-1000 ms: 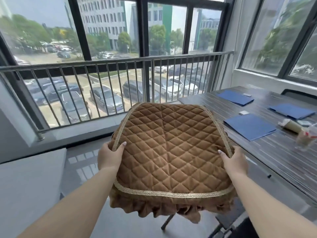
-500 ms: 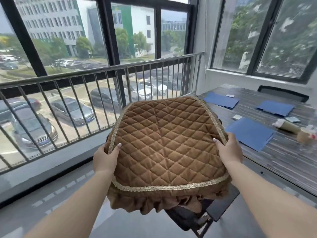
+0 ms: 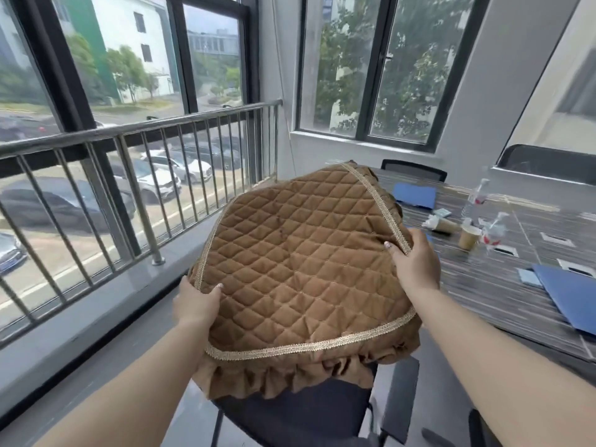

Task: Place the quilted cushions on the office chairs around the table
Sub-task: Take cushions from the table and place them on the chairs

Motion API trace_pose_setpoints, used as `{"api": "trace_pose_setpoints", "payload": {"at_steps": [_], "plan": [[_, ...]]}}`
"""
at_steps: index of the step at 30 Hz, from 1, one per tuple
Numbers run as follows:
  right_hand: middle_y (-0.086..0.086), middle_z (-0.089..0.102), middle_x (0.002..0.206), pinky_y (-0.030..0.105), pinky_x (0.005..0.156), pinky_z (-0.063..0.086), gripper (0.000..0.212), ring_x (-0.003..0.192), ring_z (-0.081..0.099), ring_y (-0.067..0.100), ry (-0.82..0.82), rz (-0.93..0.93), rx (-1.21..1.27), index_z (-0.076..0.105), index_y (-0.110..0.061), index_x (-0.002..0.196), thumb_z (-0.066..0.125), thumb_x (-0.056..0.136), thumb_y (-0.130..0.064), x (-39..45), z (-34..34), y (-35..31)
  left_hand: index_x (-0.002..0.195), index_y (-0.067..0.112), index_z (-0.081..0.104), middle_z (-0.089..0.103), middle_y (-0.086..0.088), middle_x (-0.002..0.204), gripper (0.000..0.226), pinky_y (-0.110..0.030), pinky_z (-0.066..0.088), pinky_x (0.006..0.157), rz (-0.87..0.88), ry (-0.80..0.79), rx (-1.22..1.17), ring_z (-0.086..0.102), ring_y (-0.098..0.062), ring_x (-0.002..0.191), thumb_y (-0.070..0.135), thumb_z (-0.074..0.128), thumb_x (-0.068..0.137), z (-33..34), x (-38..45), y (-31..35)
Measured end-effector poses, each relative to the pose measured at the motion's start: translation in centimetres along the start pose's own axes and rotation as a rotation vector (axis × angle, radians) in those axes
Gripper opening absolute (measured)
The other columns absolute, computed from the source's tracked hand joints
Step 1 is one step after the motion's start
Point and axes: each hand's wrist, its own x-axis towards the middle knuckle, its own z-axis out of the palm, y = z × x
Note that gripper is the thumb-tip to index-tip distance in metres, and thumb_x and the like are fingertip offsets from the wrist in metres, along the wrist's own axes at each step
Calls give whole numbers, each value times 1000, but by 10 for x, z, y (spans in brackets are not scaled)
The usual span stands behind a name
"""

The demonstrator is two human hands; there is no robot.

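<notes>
I hold a brown quilted cushion (image 3: 300, 269) with gold braid trim and a ruffled skirt, tilted in front of me. My left hand (image 3: 196, 303) grips its left edge and my right hand (image 3: 414, 264) grips its right edge near the braid. Directly beneath the cushion is a dark office chair (image 3: 306, 417); its seat shows below the ruffle, and whether the cushion touches it I cannot tell. Another black chair back (image 3: 414, 169) stands at the table's far end.
A dark striped table (image 3: 503, 285) lies to the right with blue folders (image 3: 414, 195), paper cups (image 3: 469, 238) and plastic bottles (image 3: 477, 196). A steel railing (image 3: 138, 175) runs before the windows on the left. A further chair back (image 3: 548, 162) is at the far right.
My view has swung right and closer to the table. The cushion moved with my hands over the dark chair, which now shows beneath it; both hands keep their grip.
</notes>
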Motion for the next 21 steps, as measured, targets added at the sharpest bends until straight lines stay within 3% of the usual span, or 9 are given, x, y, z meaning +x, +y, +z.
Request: {"api": "trace_pose_setpoints", "payload": {"at_steps": [7,13,18,21], "plan": [[9,62,110,29,74,37,31,97,57,27,33,-46,114,56,-17,114,66,87,-29,54,20,-8,152,10,21,42,-18,148,86,-51,34,110,115,-72,104,41,-38,135,27,70,84,27,50,28],[4,65,109,38,81,48,36,97,59,25,-37,-206,111,54,-17,119,68,86,-27,71,47,-39,146,16,39,55,-9,138,63,-45,44,101,410,-98,168,52,-30,125,20,64,87,50,73,75],[1,61,111,32,70,45,33,91,61,24,-139,-477,-151,59,-19,117,67,86,-28,71,67,-61,140,19,47,55,-6,138,56,-43,41,107,643,-182,142,51,-23,126,20,65,87,78,82,122],[-2,63,106,28,58,38,33,78,65,25,-167,-695,-360,58,-27,112,72,82,-28,67,72,-71,142,25,45,48,-2,144,61,-40,33,109,960,-196,303,43,-24,132,28,67,85,86,84,143]]}}
